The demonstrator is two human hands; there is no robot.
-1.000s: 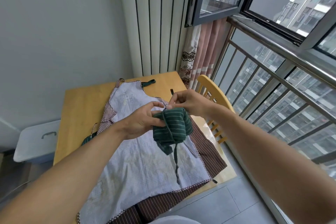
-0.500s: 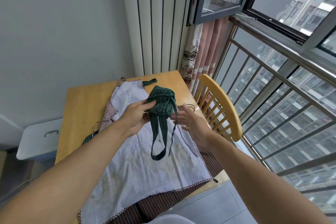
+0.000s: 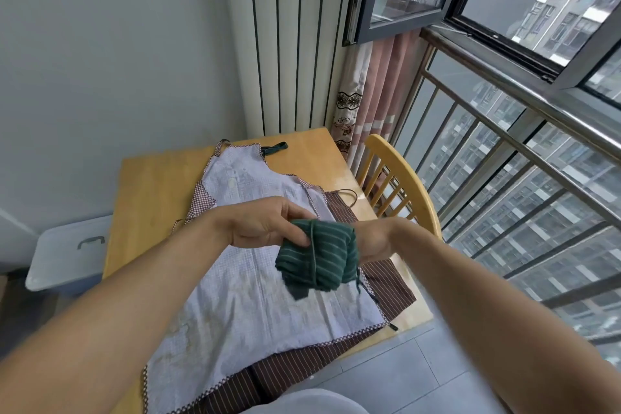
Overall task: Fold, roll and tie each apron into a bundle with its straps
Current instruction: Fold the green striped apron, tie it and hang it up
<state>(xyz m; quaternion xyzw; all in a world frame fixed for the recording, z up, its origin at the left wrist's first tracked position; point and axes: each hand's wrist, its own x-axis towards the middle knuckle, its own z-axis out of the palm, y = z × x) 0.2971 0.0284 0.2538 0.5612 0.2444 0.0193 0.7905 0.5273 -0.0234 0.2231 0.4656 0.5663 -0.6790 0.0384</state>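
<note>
Holding the green striped bundle [image 3: 316,255] mid-frame above the worktop [image 3: 161,185], we grip it with left hand [image 3: 265,222] and right hand [image 3: 373,242]. Below lies a pale apron [image 3: 255,296] over a brown striped apron [image 3: 389,282]; a chair [image 3: 403,178] stands right.

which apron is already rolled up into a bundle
The green striped apron, held above the table between the left hand and right hand, with a strap wrapped around it. The pale checked apron and brown striped apron lie flat.

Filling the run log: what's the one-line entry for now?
left hand grips green bundle | right hand grips it | strap wrapped
</note>
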